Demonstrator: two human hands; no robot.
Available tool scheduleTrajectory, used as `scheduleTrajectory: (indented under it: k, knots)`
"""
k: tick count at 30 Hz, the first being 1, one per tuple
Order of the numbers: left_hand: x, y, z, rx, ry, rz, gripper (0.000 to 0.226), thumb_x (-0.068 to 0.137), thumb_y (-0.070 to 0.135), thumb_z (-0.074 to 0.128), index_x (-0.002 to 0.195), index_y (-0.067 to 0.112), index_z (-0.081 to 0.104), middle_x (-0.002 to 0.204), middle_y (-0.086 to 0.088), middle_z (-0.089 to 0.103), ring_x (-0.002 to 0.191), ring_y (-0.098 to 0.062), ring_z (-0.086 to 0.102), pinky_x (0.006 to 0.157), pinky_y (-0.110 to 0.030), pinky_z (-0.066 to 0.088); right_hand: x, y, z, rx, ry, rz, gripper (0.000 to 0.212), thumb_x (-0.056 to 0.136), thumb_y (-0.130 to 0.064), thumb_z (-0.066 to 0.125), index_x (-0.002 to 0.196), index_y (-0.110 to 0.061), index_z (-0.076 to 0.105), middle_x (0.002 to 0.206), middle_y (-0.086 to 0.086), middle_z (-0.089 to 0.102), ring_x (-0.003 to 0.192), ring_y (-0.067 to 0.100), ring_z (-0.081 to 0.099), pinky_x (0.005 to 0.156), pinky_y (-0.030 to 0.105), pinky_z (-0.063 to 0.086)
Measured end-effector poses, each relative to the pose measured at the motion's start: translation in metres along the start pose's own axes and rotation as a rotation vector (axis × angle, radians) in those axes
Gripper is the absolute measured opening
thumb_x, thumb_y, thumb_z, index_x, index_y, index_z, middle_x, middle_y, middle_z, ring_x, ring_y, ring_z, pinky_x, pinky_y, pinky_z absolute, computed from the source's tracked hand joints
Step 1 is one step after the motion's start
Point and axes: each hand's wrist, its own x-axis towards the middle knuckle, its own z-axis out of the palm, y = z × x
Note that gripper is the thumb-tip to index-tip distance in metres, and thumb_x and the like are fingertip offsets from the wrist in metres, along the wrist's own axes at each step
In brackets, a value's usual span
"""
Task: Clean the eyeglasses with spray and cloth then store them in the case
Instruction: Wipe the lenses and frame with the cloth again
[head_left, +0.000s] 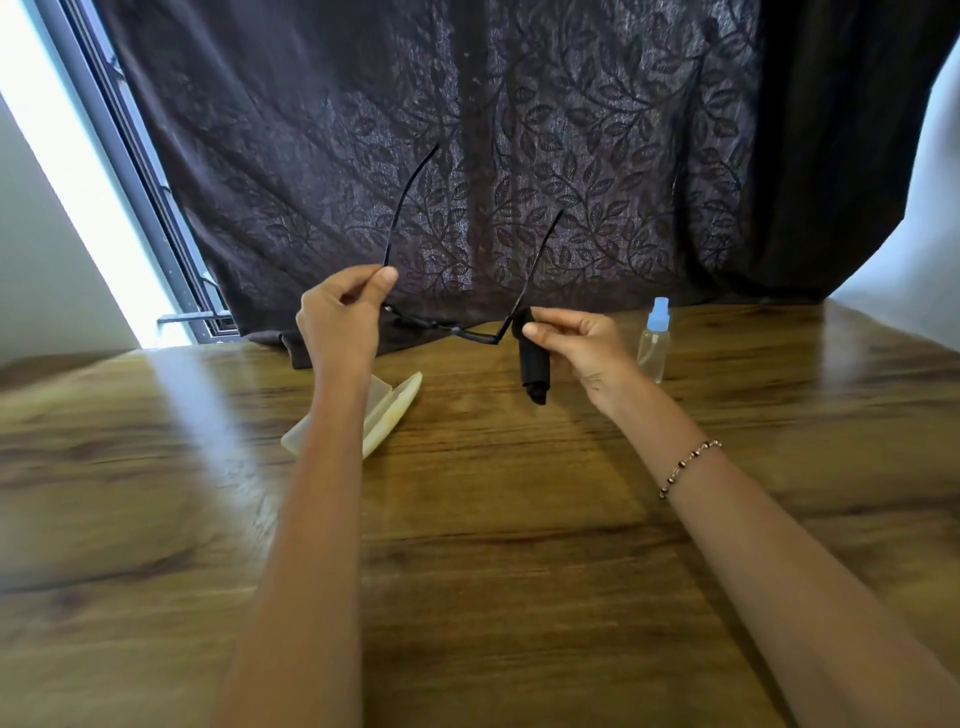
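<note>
Black thin-framed eyeglasses (447, 328) are held up above the table, temples unfolded and pointing away from me. My left hand (340, 317) pinches the left corner of the frame. At the right corner, my right hand (576, 343) presses a black cloth (532, 364) against the frame; the cloth hangs down from the fingers. A small clear spray bottle (654, 343) with a blue cap stands upright on the table just right of my right hand. The cream-coloured case (395, 410) lies open on the table below my left wrist, partly hidden by the forearm.
The wooden table (493, 519) stretches toward me. A dark leaf-patterned curtain (493, 182) hangs along the far edge. A bright window frame (130, 182) runs at the left. I wear a beaded bracelet (688, 465) on the right wrist.
</note>
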Motion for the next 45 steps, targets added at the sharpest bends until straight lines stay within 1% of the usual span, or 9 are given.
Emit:
scheduleTrajectory:
  k: [4,9,15,19,25,29,33,37,45]
  knots:
    - [0.001,-0.005,0.002,-0.032,0.004,-0.036,0.017,0.08,0.037,0.072,0.094,0.03,0.074,0.078,0.023,0.068,0.079,0.012,0.06,0.076,-0.011,0.043,0.0,0.004,0.002,0.029,0.149,-0.042,0.025,0.081,-0.006,0.074,0.106,-0.009,0.07,0.084,-0.006,0.068,0.078,0.002,0.063,0.062,0.014,0.051]
    - [0.002,-0.009,0.004,-0.076,-0.005,-0.107,0.018,0.079,0.039,0.072,0.093,0.029,0.075,0.082,0.02,0.07,0.086,0.008,0.06,0.082,-0.015,0.043,0.0,0.0,0.001,0.101,0.047,-0.011,0.018,0.081,-0.005,0.073,0.094,-0.016,0.07,0.093,0.001,0.07,0.094,0.016,0.065,0.086,0.03,0.052]
    - [-0.001,-0.013,0.009,-0.136,-0.013,-0.212,0.017,0.079,0.038,0.073,0.092,0.027,0.075,0.083,0.02,0.069,0.087,0.008,0.059,0.08,-0.014,0.04,-0.002,-0.011,0.001,0.088,-0.109,-0.027,0.017,0.084,-0.008,0.07,0.101,-0.009,0.069,0.094,0.004,0.07,0.091,0.016,0.065,0.086,0.031,0.052]
    - [-0.004,-0.012,0.009,-0.093,-0.051,-0.235,0.025,0.08,0.039,0.072,0.1,0.024,0.073,0.085,0.018,0.068,0.087,0.006,0.059,0.077,-0.013,0.04,-0.004,-0.016,0.004,-0.069,-0.002,-0.151,0.028,0.085,-0.017,0.072,0.11,-0.004,0.07,0.102,0.006,0.069,0.098,0.015,0.062,0.085,0.028,0.051]
    - [-0.018,0.016,0.018,0.195,0.138,0.17,0.033,0.078,0.037,0.073,0.095,0.015,0.057,0.086,0.006,0.056,0.082,-0.009,0.055,0.079,-0.024,0.045,-0.008,-0.023,0.013,-0.374,0.201,-0.492,0.024,0.083,-0.018,0.075,0.103,-0.005,0.073,0.089,-0.009,0.065,0.084,0.001,0.061,0.076,0.011,0.047]
    - [-0.024,0.029,0.032,0.169,-0.23,0.407,0.013,0.081,0.022,0.071,0.094,0.02,0.07,0.093,0.008,0.063,0.073,0.005,0.054,0.071,-0.006,0.04,-0.015,-0.022,0.017,-0.623,0.238,-0.808,0.025,0.083,-0.013,0.073,0.104,0.0,0.072,0.084,0.0,0.06,0.076,0.005,0.054,0.073,0.008,0.042]
    - [-0.025,0.023,0.039,0.269,-0.393,0.446,0.023,0.084,0.007,0.067,0.103,0.017,0.072,0.106,0.006,0.062,0.096,-0.011,0.056,0.083,-0.019,0.042,-0.02,-0.024,0.017,-0.765,0.23,-0.951,0.021,0.085,-0.01,0.071,0.104,0.001,0.071,0.083,0.009,0.061,0.076,0.015,0.057,0.073,0.022,0.047]
    - [-0.025,0.021,0.034,0.288,-0.36,0.522,0.023,0.087,0.002,0.059,0.099,0.013,0.074,0.103,0.0,0.066,0.101,-0.022,0.055,0.096,-0.033,0.042,-0.025,-0.024,0.017,-0.892,0.181,-1.115,0.013,0.085,-0.001,0.069,0.097,0.002,0.071,0.081,0.01,0.06,0.074,0.022,0.058,0.069,0.03,0.05]
    - [-0.019,0.009,0.036,0.548,-0.325,0.607,0.021,0.089,0.009,0.059,0.106,0.014,0.071,0.112,-0.002,0.065,0.111,-0.027,0.05,0.09,-0.039,0.043,-0.026,-0.022,0.018,-0.903,0.145,-1.216,0.016,0.085,0.006,0.066,0.099,0.003,0.07,0.086,0.011,0.063,0.078,0.025,0.059,0.071,0.034,0.051]
